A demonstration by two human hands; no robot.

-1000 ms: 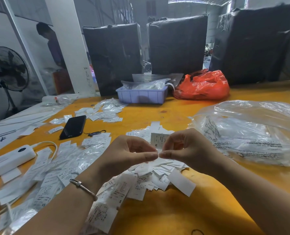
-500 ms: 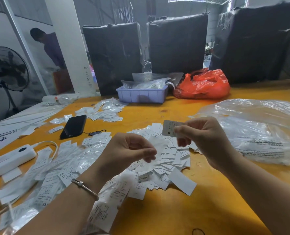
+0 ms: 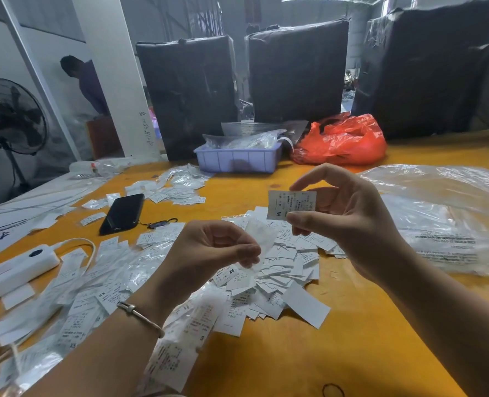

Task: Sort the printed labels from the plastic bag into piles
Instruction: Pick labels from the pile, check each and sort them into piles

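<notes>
My right hand (image 3: 349,222) pinches a white printed label (image 3: 290,204) marked M between thumb and forefinger, raised above the table. My left hand (image 3: 209,253) pinches a small clear plastic sleeve (image 3: 261,239) just below and left of that label. Under both hands lies a heap of loose white labels (image 3: 283,270) on the yellow table (image 3: 294,359). More labels in clear sleeves (image 3: 100,285) spread across the left side. A big clear plastic bag (image 3: 449,222) lies to the right.
A black phone (image 3: 123,213) and a white power strip (image 3: 11,273) lie at the left. A lilac tray (image 3: 237,160) and a red bag (image 3: 343,141) sit at the back, before black wrapped bales (image 3: 297,70). A person (image 3: 85,81) and a fan (image 3: 11,116) stand far left.
My hands have drawn apart: the right one lifted the M label up out of the clear sleeve, which stays pinched in my left. The person in the background moved right.
</notes>
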